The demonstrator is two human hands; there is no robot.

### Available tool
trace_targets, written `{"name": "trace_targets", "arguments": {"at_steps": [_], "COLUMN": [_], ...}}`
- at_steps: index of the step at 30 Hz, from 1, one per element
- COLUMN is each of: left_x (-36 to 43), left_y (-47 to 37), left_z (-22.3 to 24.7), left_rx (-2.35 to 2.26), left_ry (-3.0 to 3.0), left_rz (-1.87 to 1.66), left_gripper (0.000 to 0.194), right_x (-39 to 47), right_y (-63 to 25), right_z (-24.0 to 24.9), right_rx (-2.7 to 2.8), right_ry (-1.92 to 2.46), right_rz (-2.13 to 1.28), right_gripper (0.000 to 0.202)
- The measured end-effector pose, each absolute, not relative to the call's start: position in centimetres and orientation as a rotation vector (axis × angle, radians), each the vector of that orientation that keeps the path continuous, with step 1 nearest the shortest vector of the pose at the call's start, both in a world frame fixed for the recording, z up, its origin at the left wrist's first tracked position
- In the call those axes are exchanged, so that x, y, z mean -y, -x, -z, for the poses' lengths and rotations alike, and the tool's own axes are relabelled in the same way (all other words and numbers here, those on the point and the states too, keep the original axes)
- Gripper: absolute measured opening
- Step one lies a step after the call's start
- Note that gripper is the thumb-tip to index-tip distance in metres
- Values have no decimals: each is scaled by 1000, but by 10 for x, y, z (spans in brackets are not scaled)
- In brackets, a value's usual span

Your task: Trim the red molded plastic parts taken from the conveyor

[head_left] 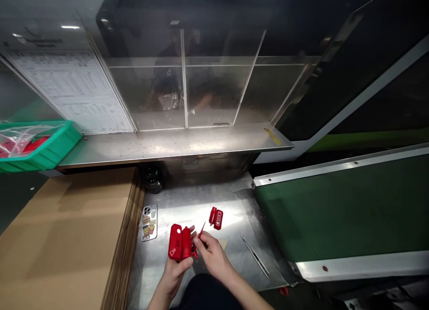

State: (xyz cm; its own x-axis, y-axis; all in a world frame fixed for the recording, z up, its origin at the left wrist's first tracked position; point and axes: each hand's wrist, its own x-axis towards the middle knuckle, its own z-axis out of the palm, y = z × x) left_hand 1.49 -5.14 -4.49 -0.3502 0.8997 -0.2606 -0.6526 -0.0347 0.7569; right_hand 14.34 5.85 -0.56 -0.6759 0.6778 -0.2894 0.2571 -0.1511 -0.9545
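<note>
The left hand [174, 269] gripped a red plastic case [179, 243] around its lower end. The right hand [211, 254] pinched a thin red strip [201, 231] just beside it. Both looked light, stiff and probably slippery.

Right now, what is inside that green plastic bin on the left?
The green plastic bin holds crumpled clear plastic bags lying over red parts. The bags and the picture's edge cover most of the contents, so how many red parts there are, and their shape, cannot be seen.
</note>
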Motion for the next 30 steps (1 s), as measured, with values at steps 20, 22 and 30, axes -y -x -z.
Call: {"name": "trace_targets", "arguments": {"at_steps": [20, 22, 30], "left_x": [104, 109, 111], "left_y": [65, 48, -39], "left_z": [49, 65, 69], "left_rx": [-1222, -1196, -1414], "left_ry": [-97, -126, -511], "left_rz": [-1378, -1204, -710], "left_gripper": [79, 85, 48], "right_x": [65, 89, 93], "right_y": [-239, -247, -308], "right_z": [49, 60, 56], "right_rx": [1781, 1768, 1548], "right_ry": [1794, 1911, 2173], "right_rz": [-1348, -1388, -1107], "right_gripper": [38, 38, 36]}}
